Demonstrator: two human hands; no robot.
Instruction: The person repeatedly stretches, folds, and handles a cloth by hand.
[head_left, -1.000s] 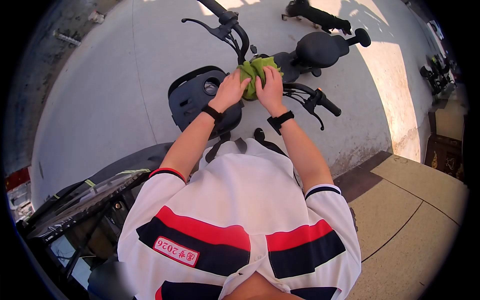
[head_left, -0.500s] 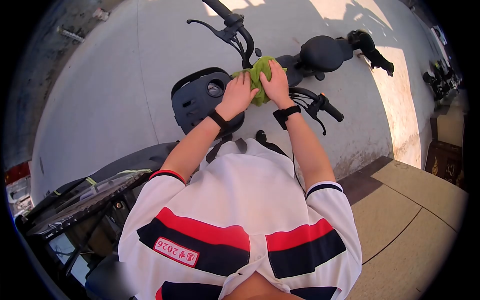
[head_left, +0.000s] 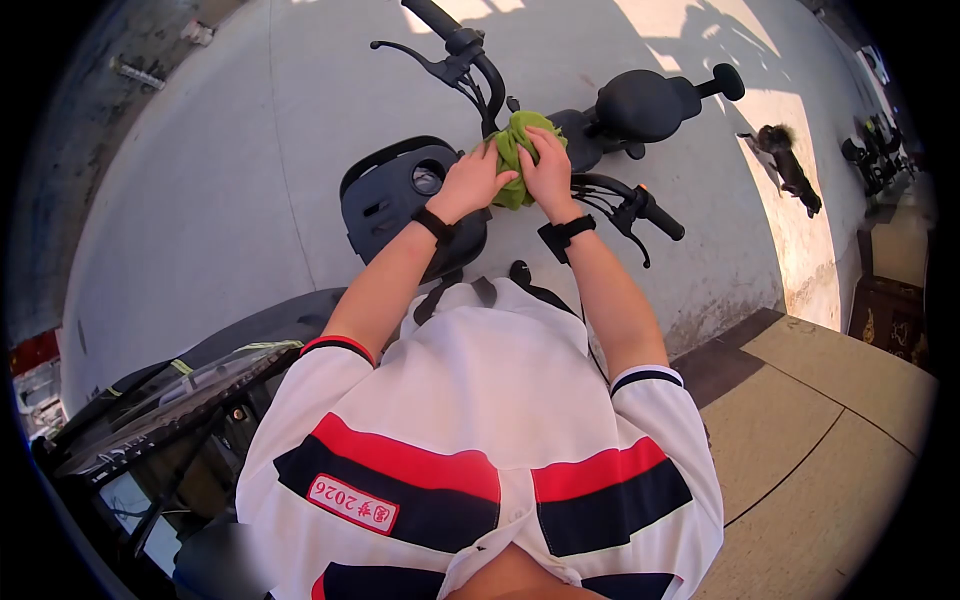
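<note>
A crumpled green cloth (head_left: pixel 515 185) lies bunched over the middle of the handlebar of a dark electric bike (head_left: pixel 640 105). My left hand (head_left: pixel 473 183) presses on the cloth's left side, fingers bent onto it. On the other side, my right hand (head_left: pixel 546 172) grips the cloth with its fingers curled over the top. The two hands are close together, and what lies under the cloth is hidden. To the left of the hands sits the bike's dark front basket (head_left: pixel 385 205). Both handlebar grips, with their brake levers, show beyond the hands.
A black dog (head_left: pixel 790 170) is on the sunlit ground at the right. Tan tiled paving (head_left: pixel 800 430) forms a raised edge at lower right. Another vehicle with a dark frame (head_left: pixel 180 430) stands close on my left. More parked bikes (head_left: pixel 878 155) show at far right.
The dog has moved away from the bike's rear, toward the right and down in view. My hands and the cloth have shifted only slightly.
</note>
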